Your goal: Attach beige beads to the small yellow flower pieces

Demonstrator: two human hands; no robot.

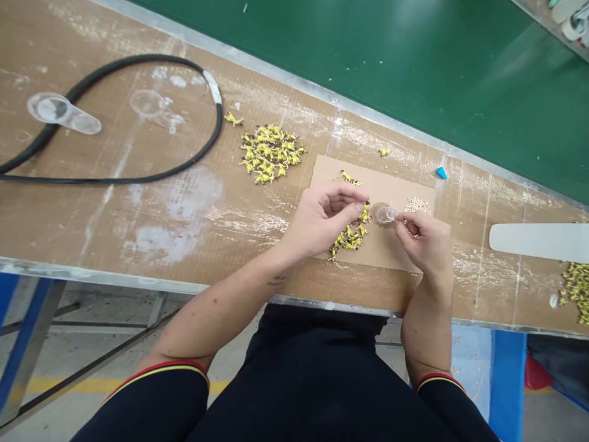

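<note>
My left hand (317, 221) pinches a small yellow figure (365, 214) with dark ends between thumb and forefinger, over a flat cardboard sheet (391, 250). Opposite it, my right hand (427, 240) has thumb and forefinger closed at the rim of a small clear cup (384, 213); whether they touch the cup or hold a tiny piece cannot be made out. More yellow figures (350, 238) lie on the sheet below my left fingers. A few others (350, 178) rest above that hand. Tiny pale pieces (418, 205) are heaped beyond my right hand.
A larger pile of yellow figures (271, 152) lies left of the sheet. Further left are a looped black cable (151, 58) and a clear scoop-shaped cup (83, 120). Rightward are a blue piece (441, 172), a white strip (538, 239) and more figures (577, 288). A green surface (368, 67) borders the table.
</note>
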